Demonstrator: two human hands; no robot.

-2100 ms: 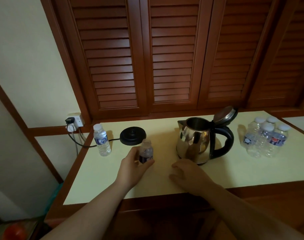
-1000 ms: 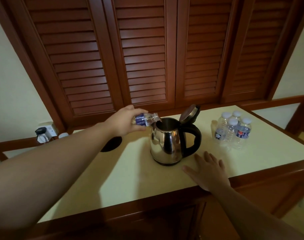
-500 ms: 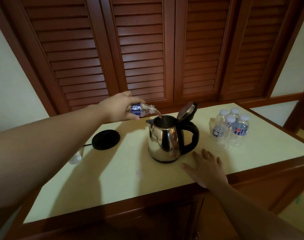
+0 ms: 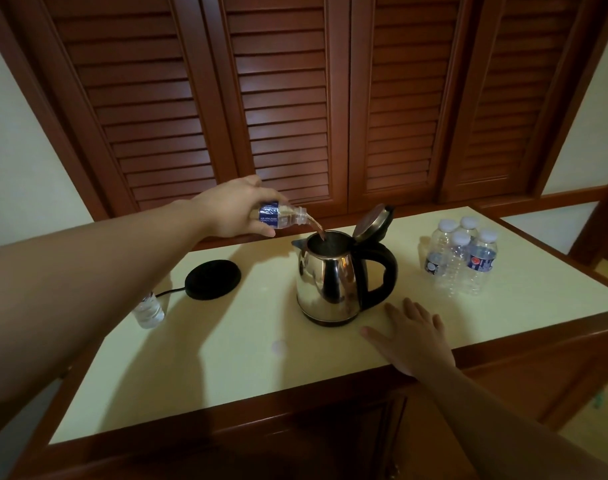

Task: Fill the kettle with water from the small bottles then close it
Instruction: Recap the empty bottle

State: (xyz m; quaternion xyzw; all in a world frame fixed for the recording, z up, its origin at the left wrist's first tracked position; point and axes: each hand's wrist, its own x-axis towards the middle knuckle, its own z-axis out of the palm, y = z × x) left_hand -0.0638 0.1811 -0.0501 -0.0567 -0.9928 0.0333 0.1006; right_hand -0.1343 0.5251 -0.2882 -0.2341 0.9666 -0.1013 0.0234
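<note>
One bottle (image 4: 281,218) gripped by left hand (image 4: 233,211), tipped near level, water streaming into kettle (image 4: 330,282) | kettle upright mid-counter (image 4: 226,358), lid (image 4: 371,221) up | right hand (image 4: 416,337) flat, fingers spread, on counter near kettle | four capped bottles (image 4: 462,261) at right | base (image 4: 213,279) at left

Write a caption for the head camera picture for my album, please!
Left hand tips a small water bottle into the open steel kettle; right hand rests flat.
</note>
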